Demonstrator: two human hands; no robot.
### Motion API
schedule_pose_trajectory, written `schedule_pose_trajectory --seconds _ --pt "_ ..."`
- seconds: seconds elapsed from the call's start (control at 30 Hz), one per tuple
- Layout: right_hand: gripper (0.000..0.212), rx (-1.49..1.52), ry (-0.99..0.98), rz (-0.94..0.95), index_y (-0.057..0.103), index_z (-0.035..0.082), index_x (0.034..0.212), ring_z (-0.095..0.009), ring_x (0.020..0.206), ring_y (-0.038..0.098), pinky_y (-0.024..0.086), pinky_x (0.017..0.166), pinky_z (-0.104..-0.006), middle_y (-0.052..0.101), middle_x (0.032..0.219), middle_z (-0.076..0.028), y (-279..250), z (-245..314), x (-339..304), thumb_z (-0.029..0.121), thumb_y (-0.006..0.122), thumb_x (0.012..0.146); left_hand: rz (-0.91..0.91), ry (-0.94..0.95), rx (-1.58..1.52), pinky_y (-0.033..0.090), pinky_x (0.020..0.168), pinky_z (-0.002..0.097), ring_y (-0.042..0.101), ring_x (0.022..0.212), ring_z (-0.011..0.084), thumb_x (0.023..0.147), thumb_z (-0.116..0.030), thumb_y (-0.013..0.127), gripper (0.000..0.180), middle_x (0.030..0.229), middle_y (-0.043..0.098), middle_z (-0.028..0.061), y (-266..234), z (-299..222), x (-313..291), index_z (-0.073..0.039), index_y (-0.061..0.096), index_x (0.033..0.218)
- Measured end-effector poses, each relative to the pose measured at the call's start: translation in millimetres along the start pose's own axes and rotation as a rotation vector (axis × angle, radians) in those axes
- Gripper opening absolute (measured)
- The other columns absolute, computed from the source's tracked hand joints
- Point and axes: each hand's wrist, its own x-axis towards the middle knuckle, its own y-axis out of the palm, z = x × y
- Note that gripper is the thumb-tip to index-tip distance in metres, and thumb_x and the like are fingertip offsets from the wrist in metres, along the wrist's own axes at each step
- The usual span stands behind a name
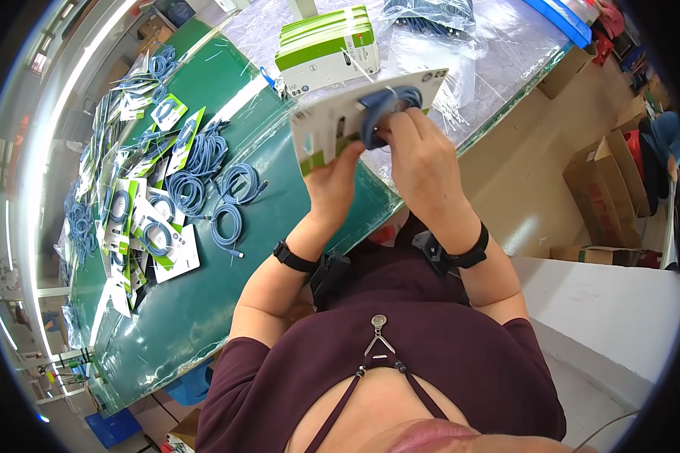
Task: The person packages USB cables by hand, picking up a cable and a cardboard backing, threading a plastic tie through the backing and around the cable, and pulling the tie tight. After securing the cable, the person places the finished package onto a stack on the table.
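My left hand (pixel 331 185) grips the lower left edge of a white and green packaging card (pixel 321 124), which is raised and tilted above the table's edge. A coiled blue cable (pixel 373 124) lies against the face of this card. The fingers of my right hand (pixel 425 164) are closed on the coil at the card's right part. A thin white tie strip (pixel 357 64) sticks up past the card's top edge. My right fingertips are partly hidden behind the coil and knuckles.
Behind the card stands a stack of green and white cards (pixel 325 53). Loose coiled cables (pixel 227 226) and a heap of carded cables (pixel 140 219) cover the green table (pixel 234 309) at left. A plastic bag of cables (pixel 431 15) and white strips (pixel 449 106) lie behind. Cardboard boxes (pixel 604 189) stand right.
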Motion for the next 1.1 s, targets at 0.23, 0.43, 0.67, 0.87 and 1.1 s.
schedule_pose_trajectory --seconds 0.23,0.43,0.67,0.87,1.1 --pt "0.019 0.302 0.282 -0.233 0.058 0.000 0.103 -0.018 0.087 0.061 0.050 0.072 -0.0326 0.061 0.095 -0.008 -12.7 -42.5 -19.2 -0.001 0.062 0.084 0.030 -0.418 -0.500 0.051 0.075 0.0284 0.063 0.087 0.0145 0.093 -0.011 0.061 0.019 0.101 0.066 0.0060 0.8 -13.9 3.5 -0.003 0.061 0.109" --pt "0.037 0.648 0.265 -0.019 0.055 -0.002 0.120 -0.023 0.103 0.060 0.048 0.088 -0.0342 0.061 0.114 -0.014 18.9 -46.7 -18.8 0.003 0.064 0.084 0.159 -0.499 -0.538 0.051 0.075 0.0300 0.062 0.087 0.0150 0.094 -0.013 0.060 0.020 0.102 0.065 0.0051 9.4 -23.2 -7.7 -0.003 0.060 0.111" --pt "0.034 0.404 0.093 -0.209 0.054 -0.004 0.119 -0.026 0.103 0.058 0.046 0.090 -0.0370 0.061 0.110 -0.014 43.3 -68.1 -37.1 0.001 0.060 0.086 0.115 -0.491 -0.531 0.051 0.073 0.0307 0.062 0.088 0.0156 0.095 -0.015 0.058 0.021 0.103 0.065 0.0060 20.2 -40.9 -11.4 -0.001 0.060 0.111" --pt "0.036 0.560 0.240 -0.229 0.055 -0.002 0.119 -0.025 0.104 0.059 0.048 0.090 -0.0357 0.061 0.112 -0.013 40.1 -74.2 -41.6 0.003 0.065 0.084 0.188 -0.413 -0.397 0.051 0.072 0.0306 0.063 0.087 0.0166 0.096 -0.016 0.056 0.022 0.101 0.066 0.0076 15.2 -45.7 6.3 0.000 0.060 0.110" --pt "0.035 0.642 0.239 0.159 0.056 0.000 0.116 -0.022 0.103 0.059 0.049 0.087 -0.0336 0.061 0.111 -0.012 36.2 -66.0 -40.1 0.001 0.067 0.083 0.178 -0.454 -0.330 0.051 0.072 0.0303 0.064 0.082 0.0179 0.096 -0.016 0.056 0.021 0.096 0.067 0.0090 12.0 -22.0 5.8 0.000 0.060 0.109"
